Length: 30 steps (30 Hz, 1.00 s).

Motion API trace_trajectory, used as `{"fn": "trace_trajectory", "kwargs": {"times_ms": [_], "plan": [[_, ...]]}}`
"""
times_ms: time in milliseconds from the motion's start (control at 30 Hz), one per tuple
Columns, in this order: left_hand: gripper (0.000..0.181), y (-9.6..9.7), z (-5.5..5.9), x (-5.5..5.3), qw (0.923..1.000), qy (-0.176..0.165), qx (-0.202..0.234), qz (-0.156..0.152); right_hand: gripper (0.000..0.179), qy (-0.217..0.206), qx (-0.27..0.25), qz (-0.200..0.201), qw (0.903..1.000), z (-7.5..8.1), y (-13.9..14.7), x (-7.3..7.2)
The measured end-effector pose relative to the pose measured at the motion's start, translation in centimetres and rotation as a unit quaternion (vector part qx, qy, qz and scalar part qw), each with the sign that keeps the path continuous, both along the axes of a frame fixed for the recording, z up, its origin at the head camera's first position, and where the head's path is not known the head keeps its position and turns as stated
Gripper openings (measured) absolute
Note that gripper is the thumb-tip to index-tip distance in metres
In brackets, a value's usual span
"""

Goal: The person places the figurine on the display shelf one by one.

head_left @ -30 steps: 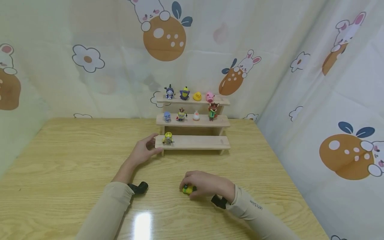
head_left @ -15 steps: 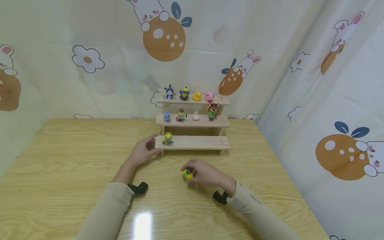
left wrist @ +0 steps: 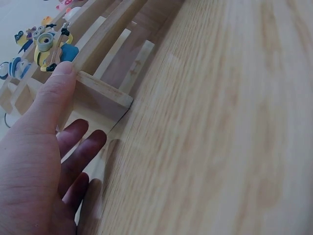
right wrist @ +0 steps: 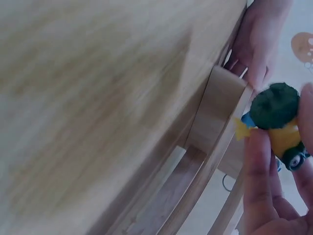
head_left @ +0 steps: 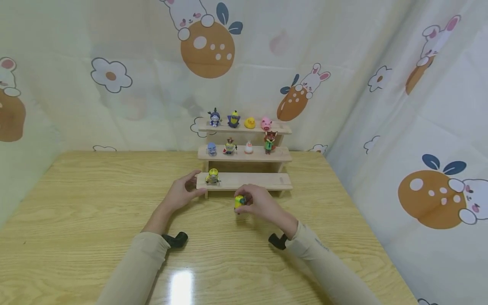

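My right hand (head_left: 263, 204) pinches a small yellow Minion figurine (head_left: 239, 202) between thumb and fingers, just in front of the lowest step of a wooden three-step display shelf (head_left: 259, 181). In the right wrist view the Minion figurine (right wrist: 282, 139) shows a goggle eye and a round dark green part. My left hand (head_left: 181, 194) grips the left end of the lowest step. Its thumb lies on the front corner in the left wrist view, with the fingers behind the end. Another Minion figurine (head_left: 213, 176) stands on that step, close to the left hand.
The middle step carries a blue figurine (head_left: 211, 148), a crowned figurine (head_left: 230, 147), a white chicken (head_left: 248, 148) and a fox (head_left: 270, 143). On the top step are a duck (head_left: 249, 123), a pig (head_left: 266, 123) and two dark figurines. A patterned curtain (head_left: 152, 106) hangs behind the table (head_left: 95, 203).
My right hand has lifted the Minion figurine off the table and carried it forward to the lowest step's front edge, turning it more upright. The left hand has stayed at the shelf.
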<state>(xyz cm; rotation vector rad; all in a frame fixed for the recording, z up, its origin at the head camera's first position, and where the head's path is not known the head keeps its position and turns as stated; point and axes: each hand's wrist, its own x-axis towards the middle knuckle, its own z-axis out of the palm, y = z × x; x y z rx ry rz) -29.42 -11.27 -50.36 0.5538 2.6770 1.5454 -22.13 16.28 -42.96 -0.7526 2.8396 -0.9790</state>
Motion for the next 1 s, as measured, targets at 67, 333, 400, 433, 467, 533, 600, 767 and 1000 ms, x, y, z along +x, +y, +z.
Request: {"fn": "trace_trajectory", "kwargs": {"times_ms": [67,333,400,433,467,533,600,767,1000], "plan": [[0.079,-0.1,0.0,0.0,1.0,0.002,-0.001,0.001,0.038,0.016,-0.002,-0.005,0.9999,0.3,-0.2,-0.7],[0.078,-0.1,0.0,-0.1,0.9999,0.009,0.005,-0.001,0.04,0.029,-0.006,-0.048,0.9984,2.0,-1.4,-3.5],[0.078,-0.1,0.0,-0.1,0.9999,0.011,0.005,-0.002,0.039,0.03,-0.007,-0.059,0.9978,2.3,-1.8,-4.1],[0.079,-0.1,-0.1,-0.2,0.9999,0.012,0.003,-0.002,0.039,0.036,-0.008,-0.064,0.9973,2.4,-1.9,-4.4],[0.08,-0.1,-0.1,-0.2,0.9999,0.011,0.003,-0.003,0.038,0.042,-0.007,-0.07,0.9966,2.5,-2.0,-4.7],[0.081,-0.1,-0.2,-0.2,0.9999,0.007,0.007,-0.006,0.036,0.057,-0.003,-0.082,0.995,2.4,-2.2,-5.3],[0.081,-0.1,-0.2,-0.2,0.9999,0.001,0.011,-0.007,0.036,0.077,0.004,-0.093,0.9927,2.1,-2.4,-5.7],[0.08,0.0,-0.2,-0.2,0.9999,-0.003,0.009,-0.003,0.035,0.097,0.008,-0.107,0.9895,1.4,-2.5,-6.4],[0.081,-0.2,-0.1,-0.1,1.0,-0.001,0.009,-0.002,0.033,0.095,0.02,-0.107,0.9895,1.2,-3.1,-6.6]]}}
